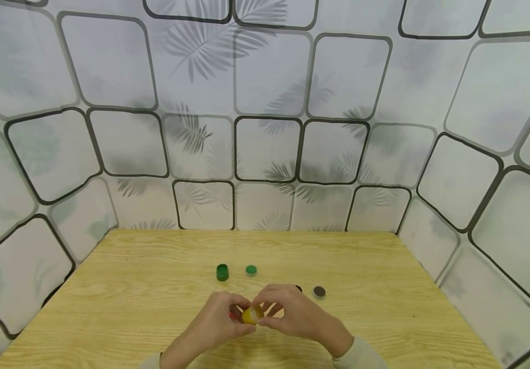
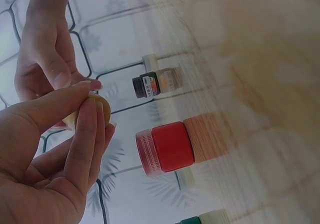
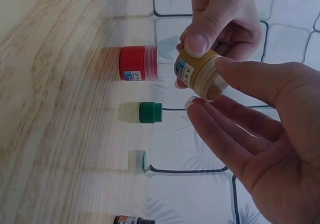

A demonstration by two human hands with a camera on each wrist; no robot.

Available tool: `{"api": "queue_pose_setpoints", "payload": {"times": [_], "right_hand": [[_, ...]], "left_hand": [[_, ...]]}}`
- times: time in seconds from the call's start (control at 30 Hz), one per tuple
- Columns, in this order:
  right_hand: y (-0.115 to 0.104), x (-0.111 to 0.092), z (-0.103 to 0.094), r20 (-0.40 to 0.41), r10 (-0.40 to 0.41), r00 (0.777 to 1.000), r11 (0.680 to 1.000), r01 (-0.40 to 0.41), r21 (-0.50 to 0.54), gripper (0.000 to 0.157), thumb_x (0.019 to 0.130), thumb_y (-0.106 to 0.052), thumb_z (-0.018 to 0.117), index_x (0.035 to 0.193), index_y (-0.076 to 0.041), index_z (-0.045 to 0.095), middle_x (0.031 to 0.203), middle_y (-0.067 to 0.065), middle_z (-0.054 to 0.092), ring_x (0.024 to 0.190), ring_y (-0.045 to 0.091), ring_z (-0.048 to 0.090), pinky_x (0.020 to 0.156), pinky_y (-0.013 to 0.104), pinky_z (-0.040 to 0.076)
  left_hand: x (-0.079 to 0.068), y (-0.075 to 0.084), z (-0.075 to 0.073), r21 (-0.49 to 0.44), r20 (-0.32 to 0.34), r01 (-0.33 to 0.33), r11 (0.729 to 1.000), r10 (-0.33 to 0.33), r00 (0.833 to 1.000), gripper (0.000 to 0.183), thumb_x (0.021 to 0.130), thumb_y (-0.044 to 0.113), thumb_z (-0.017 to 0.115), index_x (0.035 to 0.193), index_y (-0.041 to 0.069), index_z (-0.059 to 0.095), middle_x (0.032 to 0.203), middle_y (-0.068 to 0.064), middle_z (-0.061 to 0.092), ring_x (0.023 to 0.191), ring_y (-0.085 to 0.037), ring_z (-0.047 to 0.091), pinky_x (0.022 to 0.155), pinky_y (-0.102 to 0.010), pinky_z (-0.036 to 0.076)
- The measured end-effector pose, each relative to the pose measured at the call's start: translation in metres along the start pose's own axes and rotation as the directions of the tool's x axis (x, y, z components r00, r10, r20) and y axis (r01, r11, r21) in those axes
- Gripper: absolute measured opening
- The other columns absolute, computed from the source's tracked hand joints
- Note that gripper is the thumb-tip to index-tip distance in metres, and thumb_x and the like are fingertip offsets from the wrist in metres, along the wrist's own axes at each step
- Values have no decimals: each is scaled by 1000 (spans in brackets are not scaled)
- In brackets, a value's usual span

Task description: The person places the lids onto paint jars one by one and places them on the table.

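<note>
Your left hand (image 1: pixel 220 318) pinches the yellow cylindrical plastic jar (image 1: pixel 248 316), apparently to steady it, at 9 o'clock from your right hand (image 1: pixel 289 311), which pinches the jar's clear ribbed lid (image 3: pixel 205 79).

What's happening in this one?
A person holds a yellow jar above the table: the left hand grips its body while the right hand holds its clear end. Whether that end is loose, I can't tell. Behind, a green jar stands open, with a green lid beside it. A red jar and a black jar stand nearby.
</note>
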State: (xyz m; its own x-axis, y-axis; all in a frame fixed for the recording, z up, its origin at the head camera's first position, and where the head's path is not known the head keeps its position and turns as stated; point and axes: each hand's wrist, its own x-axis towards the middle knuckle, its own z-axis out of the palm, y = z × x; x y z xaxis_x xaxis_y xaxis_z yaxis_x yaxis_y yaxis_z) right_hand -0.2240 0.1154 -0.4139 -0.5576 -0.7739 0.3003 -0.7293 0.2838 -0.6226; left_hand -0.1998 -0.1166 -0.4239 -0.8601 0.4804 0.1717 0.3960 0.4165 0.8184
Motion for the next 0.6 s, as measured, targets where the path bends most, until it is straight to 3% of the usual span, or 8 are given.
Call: {"api": "queue_pose_setpoints", "payload": {"times": [0.23, 0.6], "right_hand": [[1, 0, 0, -18, -11, 1000, 1000, 10, -26, 19, 97, -14, 72, 115, -7, 73, 103, 7, 76, 85, -1, 70, 72, 14, 59], [0, 1, 0, 1, 72, 997, 996, -72, -42, 22, 101, -24, 69, 114, -7, 73, 97, 6, 78, 79, -6, 66, 68, 15, 58]], "left_hand": [[0, 1, 1, -5, 3, -10, 1000, 10, 1000, 29, 82, 12, 87, 106, -1, 77, 98, -12, 79, 74, 1, 70, 65, -17, 59], [-1, 1, 2, 2, 0, 2, 1000, -2, 1000, 32, 81, 13, 88, 108, -1, 77, 100, -12, 79, 74, 0, 70, 65, -17, 58]]}}
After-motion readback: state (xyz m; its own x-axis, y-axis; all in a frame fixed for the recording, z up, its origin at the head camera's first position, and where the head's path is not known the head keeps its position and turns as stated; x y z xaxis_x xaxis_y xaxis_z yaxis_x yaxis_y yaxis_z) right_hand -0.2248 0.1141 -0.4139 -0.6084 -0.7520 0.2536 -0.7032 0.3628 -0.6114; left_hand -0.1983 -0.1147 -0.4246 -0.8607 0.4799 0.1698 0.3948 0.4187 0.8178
